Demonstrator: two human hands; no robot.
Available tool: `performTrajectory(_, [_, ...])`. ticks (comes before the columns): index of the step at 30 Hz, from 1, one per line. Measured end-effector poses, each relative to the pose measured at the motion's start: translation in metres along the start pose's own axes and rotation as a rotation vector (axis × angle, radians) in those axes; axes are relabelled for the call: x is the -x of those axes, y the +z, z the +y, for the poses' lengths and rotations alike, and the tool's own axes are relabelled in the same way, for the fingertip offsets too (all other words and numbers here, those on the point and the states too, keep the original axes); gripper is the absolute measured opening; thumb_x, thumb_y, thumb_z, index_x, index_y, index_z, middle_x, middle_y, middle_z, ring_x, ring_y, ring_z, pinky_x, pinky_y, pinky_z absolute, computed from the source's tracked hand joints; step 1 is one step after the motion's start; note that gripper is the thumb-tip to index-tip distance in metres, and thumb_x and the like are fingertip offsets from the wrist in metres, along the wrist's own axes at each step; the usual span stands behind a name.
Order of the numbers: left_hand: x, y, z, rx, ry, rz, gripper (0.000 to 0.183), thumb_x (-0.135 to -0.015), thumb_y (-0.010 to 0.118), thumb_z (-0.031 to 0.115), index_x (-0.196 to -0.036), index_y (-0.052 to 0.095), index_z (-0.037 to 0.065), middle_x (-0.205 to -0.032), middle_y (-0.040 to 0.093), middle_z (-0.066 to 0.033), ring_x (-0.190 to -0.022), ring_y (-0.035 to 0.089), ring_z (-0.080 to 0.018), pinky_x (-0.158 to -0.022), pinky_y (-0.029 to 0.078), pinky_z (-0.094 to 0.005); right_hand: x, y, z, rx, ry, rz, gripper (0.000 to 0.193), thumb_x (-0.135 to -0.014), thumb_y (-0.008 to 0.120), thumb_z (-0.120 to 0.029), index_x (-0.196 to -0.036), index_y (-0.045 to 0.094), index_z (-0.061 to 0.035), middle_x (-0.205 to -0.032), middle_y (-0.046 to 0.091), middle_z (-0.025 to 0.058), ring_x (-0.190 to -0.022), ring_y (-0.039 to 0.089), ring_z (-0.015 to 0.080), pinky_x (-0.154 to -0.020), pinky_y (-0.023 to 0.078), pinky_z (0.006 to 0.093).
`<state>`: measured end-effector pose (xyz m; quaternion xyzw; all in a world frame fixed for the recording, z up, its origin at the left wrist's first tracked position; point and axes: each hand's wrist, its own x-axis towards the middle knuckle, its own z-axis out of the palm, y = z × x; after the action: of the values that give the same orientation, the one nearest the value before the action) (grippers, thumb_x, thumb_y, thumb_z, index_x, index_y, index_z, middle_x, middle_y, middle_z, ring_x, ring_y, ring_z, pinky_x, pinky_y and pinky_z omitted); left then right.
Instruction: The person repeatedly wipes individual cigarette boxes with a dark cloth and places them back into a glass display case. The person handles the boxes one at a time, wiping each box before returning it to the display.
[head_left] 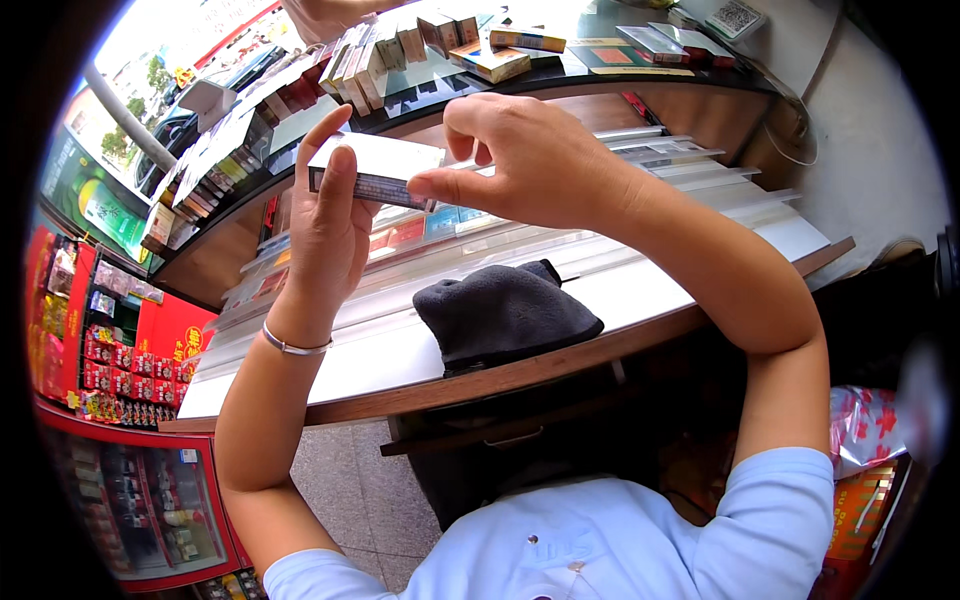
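A small flat cigarette pack (380, 158), bright white on top with a dark printed side, is held up above the slanted display rack. My left hand (333, 215) grips its left end, thumb on the near side and index finger stretched up behind. At the pack's right end, my right hand (540, 165) pinches a corner between its thumb and curled fingers. Below both hands, a crumpled dark grey cloth item (500, 312) lies on the white ledge (640, 290) with a wooden front edge.
Clear dividers (660, 150) stripe the rack under my hands. Beyond it, a dark-edged glass counter (420, 75) carries rows of upright packs (365, 65) and a yellow box (490, 62). Red snack shelves (120, 350) stand at left, and a drawer (510, 437) sits under the ledge.
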<state>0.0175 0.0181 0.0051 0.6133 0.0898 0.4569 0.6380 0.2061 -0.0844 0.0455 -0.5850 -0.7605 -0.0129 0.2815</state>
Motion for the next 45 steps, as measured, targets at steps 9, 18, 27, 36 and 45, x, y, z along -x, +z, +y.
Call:
performTrajectory(9, [0.008,0.006,-0.009,-0.201,-0.163,-0.054,0.072,-0.087,0.065,0.037,-0.142,0.027,0.011,-0.134,0.041,-0.0151,-0.123,0.046,-0.0253,-0.1,0.044,-0.0365,-0.008,-0.011,0.031,-0.143,0.07,-0.243,0.054,-0.085,0.063,-0.048,-0.12,0.057,-0.0077,-0.11,0.062,0.0167,-0.095,0.06,0.0284,-0.083,0.049,0.0372])
performTrajectory(18, [0.022,0.019,-0.017,-0.42,-0.335,-0.429,0.06,-0.091,0.061,0.031,-0.14,0.035,0.008,-0.132,0.045,-0.0185,-0.127,0.041,-0.0301,-0.099,0.043,-0.0414,0.054,-0.047,0.242,0.391,0.998,-0.753,0.05,-0.084,0.061,-0.043,-0.117,0.06,-0.006,-0.104,0.064,0.0133,-0.09,0.063,0.0256,-0.072,0.05,0.0369])
performTrajectory(27, [0.028,0.014,-0.021,-0.439,-0.477,-0.485,0.059,-0.089,0.062,0.024,-0.141,0.035,0.012,-0.132,0.048,-0.0134,-0.123,0.046,-0.024,-0.1,0.04,-0.0387,0.092,0.003,0.308,0.667,0.977,-0.719,0.056,-0.084,0.058,-0.045,-0.116,0.06,0.0016,-0.121,0.059,0.0187,-0.104,0.061,0.0335,-0.085,0.049,0.0424])
performTrajectory(36, [0.029,0.018,-0.015,-0.455,-0.472,-0.517,0.061,-0.09,0.061,0.026,-0.142,0.034,0.013,-0.131,0.048,-0.0124,-0.123,0.046,-0.0226,-0.1,0.039,-0.0376,0.093,0.028,0.314,0.498,0.963,-0.631,0.053,-0.091,0.048,-0.043,-0.114,0.061,0.0033,-0.122,0.057,0.0229,-0.114,0.055,0.0377,-0.096,0.042,0.0426])
performTrajectory(45, [0.027,0.019,-0.013,-0.482,-0.47,-0.551,0.06,-0.09,0.061,0.025,-0.142,0.034,0.011,-0.132,0.048,-0.0131,-0.122,0.046,-0.0231,-0.1,0.039,-0.0376,0.093,0.024,0.355,0.617,0.601,-1.025,0.039,-0.091,0.045,-0.026,-0.11,0.062,0.0029,-0.117,0.059,0.0244,-0.109,0.057,0.0374,-0.09,0.045,0.0443])
